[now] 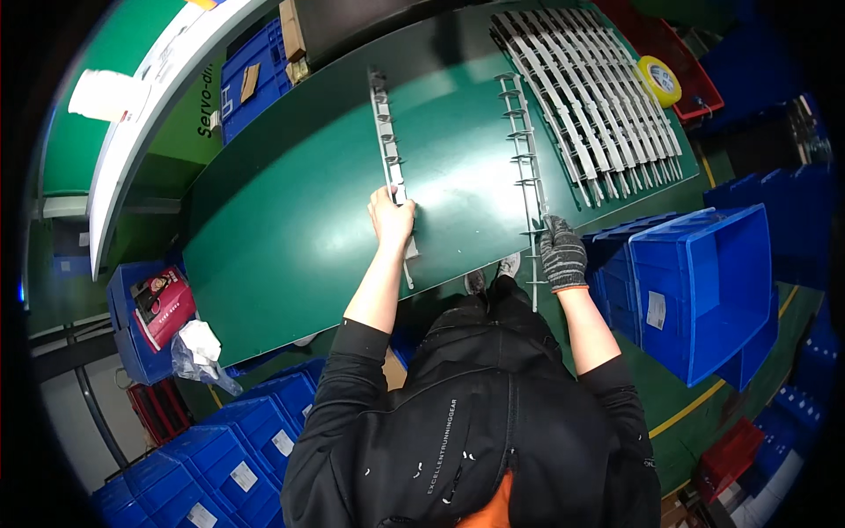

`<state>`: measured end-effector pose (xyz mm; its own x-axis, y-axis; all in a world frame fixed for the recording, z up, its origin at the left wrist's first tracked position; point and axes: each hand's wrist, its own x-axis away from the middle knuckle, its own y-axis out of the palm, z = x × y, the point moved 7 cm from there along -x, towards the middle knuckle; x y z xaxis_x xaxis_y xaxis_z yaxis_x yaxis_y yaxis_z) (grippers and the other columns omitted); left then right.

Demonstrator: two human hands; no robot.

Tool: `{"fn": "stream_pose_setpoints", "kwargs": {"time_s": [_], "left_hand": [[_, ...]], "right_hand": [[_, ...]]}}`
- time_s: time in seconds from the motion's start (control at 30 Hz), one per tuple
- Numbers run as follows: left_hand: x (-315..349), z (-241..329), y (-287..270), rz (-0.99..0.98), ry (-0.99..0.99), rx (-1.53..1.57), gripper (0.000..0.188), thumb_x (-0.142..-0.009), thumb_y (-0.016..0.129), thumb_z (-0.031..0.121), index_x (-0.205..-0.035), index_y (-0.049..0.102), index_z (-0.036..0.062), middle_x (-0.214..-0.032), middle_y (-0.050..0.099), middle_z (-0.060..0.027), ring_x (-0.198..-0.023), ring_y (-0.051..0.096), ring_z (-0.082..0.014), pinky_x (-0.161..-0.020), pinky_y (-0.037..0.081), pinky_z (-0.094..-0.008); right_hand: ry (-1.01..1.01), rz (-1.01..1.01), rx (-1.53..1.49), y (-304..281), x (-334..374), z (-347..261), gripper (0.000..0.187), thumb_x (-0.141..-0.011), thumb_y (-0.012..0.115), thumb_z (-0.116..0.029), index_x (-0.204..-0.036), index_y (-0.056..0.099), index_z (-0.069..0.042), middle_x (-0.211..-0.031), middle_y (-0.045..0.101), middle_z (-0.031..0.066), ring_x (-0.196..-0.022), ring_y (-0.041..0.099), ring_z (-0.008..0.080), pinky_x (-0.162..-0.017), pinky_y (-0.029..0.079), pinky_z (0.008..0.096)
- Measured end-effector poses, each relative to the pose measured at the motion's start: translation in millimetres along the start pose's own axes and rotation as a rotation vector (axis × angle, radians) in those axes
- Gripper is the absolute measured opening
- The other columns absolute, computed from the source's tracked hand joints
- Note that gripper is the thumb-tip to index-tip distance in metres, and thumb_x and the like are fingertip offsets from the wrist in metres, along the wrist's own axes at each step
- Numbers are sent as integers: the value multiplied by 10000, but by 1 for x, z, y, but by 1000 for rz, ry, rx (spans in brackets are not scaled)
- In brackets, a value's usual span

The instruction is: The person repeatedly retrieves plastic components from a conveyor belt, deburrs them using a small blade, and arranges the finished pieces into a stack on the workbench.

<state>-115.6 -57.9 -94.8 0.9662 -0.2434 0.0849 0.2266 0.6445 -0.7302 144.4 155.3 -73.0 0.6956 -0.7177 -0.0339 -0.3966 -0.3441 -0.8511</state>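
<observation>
The green table (273, 220) spreads out before the person. A large blue bin (653, 277) stands off the table's right near corner, tipped with its mouth to the right, and more blue bins (220, 462) stand off its near left side. A pile of pale slatted strips (590, 97) covers the table's far right part. A red tray (700, 75) sits just past the table's right edge.

Two single strips lie apart, both running lengthwise across the table's depth. The left strip (385, 141), near the table's middle, ends close to its near edge; the right strip (525, 163), nearer the pile's side of the table, pokes past that edge at its lower end.

The left hand (391, 218), bare, is over the table, curled around the left strip's lower half, thumb on its right side. The right hand (563, 255), in a grey knit glove, is at the table's near edge, bent fingers gripping the right strip's lower part. A yellow tape roll (659, 81) rests by the table's right edge.
</observation>
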Motion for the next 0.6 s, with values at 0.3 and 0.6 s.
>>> {"fn": "stream_pose_setpoints", "kwargs": {"time_s": [0.3,0.6], "left_hand": [[35,-103,-129,380,-114,528,319,-801,554,43,-1091,423,16,-921,492,-94,-784,509,-143,-685,440,-245],[130,-129,-268,922,-181,618,466,-839,510,42,-1260,311,29,-1151,459,-155,-938,499,-177,-764,452,-276]], "right_hand": [[-417,-685,136,63,26,-115,263,-806,470,-234,-967,578,-57,-892,585,176,-797,584,334,-701,472,421],[-875,-846,64,116,45,-224,243,-780,453,-198,-912,585,-43,-859,590,152,-775,578,320,-709,466,412]]}}
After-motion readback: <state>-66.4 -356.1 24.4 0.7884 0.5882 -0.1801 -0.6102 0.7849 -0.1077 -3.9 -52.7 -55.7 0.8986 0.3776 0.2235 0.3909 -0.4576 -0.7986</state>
